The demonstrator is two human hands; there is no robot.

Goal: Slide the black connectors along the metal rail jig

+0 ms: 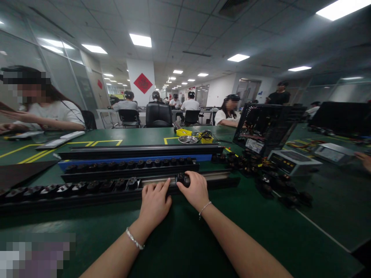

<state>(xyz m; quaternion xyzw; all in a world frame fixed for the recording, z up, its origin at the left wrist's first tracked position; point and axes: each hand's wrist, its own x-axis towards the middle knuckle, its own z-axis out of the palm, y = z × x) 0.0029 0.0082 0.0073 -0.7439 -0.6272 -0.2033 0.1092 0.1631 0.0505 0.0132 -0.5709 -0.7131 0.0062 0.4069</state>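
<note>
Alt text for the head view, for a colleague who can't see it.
Right hand holds a black module at the front rail; left hand rests on the same rail, beside its row of similar modules. Behind are a second filled rail, an open computer case and seated people.

the table carries one open computer case, two power supply boxes, two yellow trays, one round metal dish and many black modules, too blurred to count. two bracelets show.
</note>
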